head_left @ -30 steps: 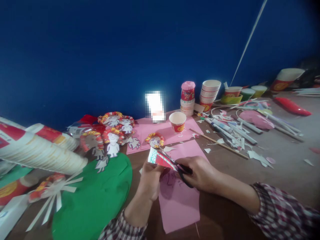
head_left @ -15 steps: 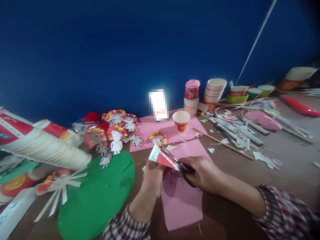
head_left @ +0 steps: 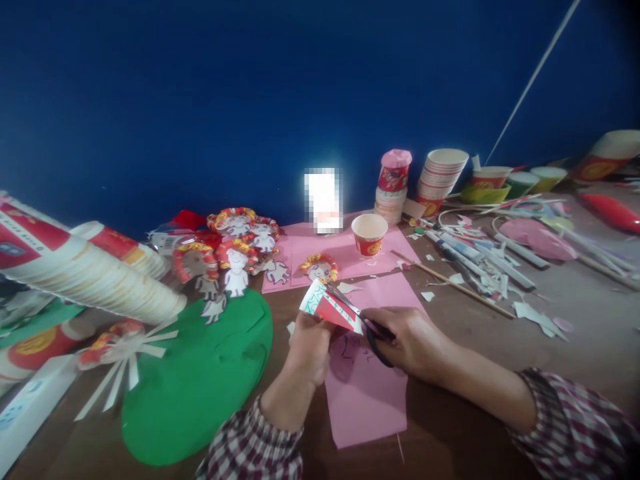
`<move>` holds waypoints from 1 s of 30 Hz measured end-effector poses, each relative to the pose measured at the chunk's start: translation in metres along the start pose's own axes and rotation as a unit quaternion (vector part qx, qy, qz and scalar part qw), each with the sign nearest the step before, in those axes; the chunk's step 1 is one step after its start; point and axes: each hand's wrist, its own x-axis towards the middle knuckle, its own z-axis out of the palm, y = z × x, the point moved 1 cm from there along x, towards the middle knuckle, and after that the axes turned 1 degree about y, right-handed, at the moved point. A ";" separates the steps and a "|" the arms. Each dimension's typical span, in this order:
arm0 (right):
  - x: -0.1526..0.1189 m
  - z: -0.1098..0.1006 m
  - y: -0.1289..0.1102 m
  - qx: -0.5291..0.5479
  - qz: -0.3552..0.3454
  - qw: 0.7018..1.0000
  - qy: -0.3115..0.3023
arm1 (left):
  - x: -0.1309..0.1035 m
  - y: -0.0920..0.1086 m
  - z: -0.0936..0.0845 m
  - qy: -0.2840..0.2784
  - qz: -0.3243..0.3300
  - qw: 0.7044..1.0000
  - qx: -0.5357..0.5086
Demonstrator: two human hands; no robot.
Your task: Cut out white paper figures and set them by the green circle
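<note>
My left hand (head_left: 309, 347) is closed on a red and white paper piece (head_left: 336, 312) with green markings at its left end. In my right hand (head_left: 417, 343) are black-handled scissors (head_left: 379, 339), their blades lying along the upper edge of that piece. Beneath both hands lies a pink sheet (head_left: 367, 407) with dark pen lines. Just beyond the blades sits a small face cutout (head_left: 318, 271) ringed in red and yellow. A single paper cup (head_left: 370, 233) stands upright behind it on more pink paper.
Stacked cups (head_left: 95, 280) lean in from the left beside a green round sheet (head_left: 200, 393). Several ringed paper figures (head_left: 237, 272) stand at the back left. A thin stick (head_left: 453, 283), markers (head_left: 470, 250) and scraps lie on the right, near another cup stack (head_left: 443, 175).
The view has shifted slightly, so most things sit a little further right and higher. Both hands keep their hold on the paper piece and the scissors.
</note>
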 end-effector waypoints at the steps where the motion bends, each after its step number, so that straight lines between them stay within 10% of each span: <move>1: 0.000 0.000 0.000 -0.001 -0.002 1.000 0.001 | 0.000 0.000 0.000 -0.001 0.000 1.000 0.000; 30: 0.000 -0.001 0.000 0.002 -0.006 1.000 -0.004 | 0.001 -0.001 -0.002 0.003 -0.008 1.000 -0.001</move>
